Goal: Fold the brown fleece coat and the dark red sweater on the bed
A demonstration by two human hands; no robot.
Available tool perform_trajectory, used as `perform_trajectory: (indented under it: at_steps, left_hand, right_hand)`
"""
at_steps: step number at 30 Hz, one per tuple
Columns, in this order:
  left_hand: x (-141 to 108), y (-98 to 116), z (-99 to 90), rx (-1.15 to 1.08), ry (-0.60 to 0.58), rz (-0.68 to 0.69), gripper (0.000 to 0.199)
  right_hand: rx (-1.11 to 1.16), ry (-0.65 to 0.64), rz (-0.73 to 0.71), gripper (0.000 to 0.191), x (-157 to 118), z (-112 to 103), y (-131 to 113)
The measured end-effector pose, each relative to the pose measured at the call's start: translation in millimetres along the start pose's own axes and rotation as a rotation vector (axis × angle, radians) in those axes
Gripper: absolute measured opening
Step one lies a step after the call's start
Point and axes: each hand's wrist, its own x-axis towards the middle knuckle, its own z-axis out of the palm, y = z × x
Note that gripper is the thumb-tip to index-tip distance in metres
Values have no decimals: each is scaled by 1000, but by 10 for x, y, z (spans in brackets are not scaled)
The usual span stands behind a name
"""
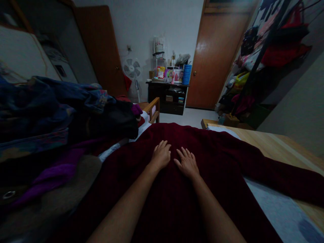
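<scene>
A dark red long-sleeved garment (215,165) lies spread out before me, one sleeve stretched to the right over a wooden surface. My left hand (161,154) rests on its upper middle, palm down, fingers stretched forward and slightly bent. Just to the right, my right hand (186,162) lies flat on the same cloth with its fingers spread. Neither hand grips the fabric. Under the garment a pale cloth (275,202) shows at the right side.
Piled clothes (63,111), denim, black and purple, lie along the left. A wooden chair (154,109) stands beyond them, near a white fan (133,69) and a dark cabinet (164,101). The wooden surface (270,141) extends right. Hanging clothes and bags (286,57) fill the right back.
</scene>
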Motion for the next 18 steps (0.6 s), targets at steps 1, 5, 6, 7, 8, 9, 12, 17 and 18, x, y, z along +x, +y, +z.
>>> perform_trajectory:
  at_steps: [1, 5, 6, 7, 8, 9, 12, 17, 18]
  left_hand:
    - [79, 46, 78, -33, 2, 46, 41]
    - [337, 92, 392, -84, -83, 81, 47]
    - [388, 61, 454, -77, -113, 51, 51]
    - [436, 14, 505, -64, -135, 13, 55]
    - [483, -44, 545, -47, -146, -27, 59]
    - [529, -112, 573, -26, -147, -63, 62]
    - [664, -325, 602, 31, -120, -134, 64]
    - [848, -531, 602, 87, -38, -239, 66]
    - [885, -539, 599, 101, -12, -274, 66]
  right_hand:
    - [3, 6, -5, 58, -2, 1, 6]
    - [18, 26, -26, 50, -4, 22, 49]
    - [22, 30, -25, 50, -3, 29, 57]
    - [27, 35, -22, 50, -1, 35, 61]
    - [31, 38, -18, 50, 2, 39, 63]
    - [34, 39, -14, 51, 5, 42, 62]
    - [46, 33, -10, 52, 13, 40, 54]
    - [76, 30, 11, 52, 17, 34, 46]
    - [77, 36, 17, 52, 17, 35, 44]
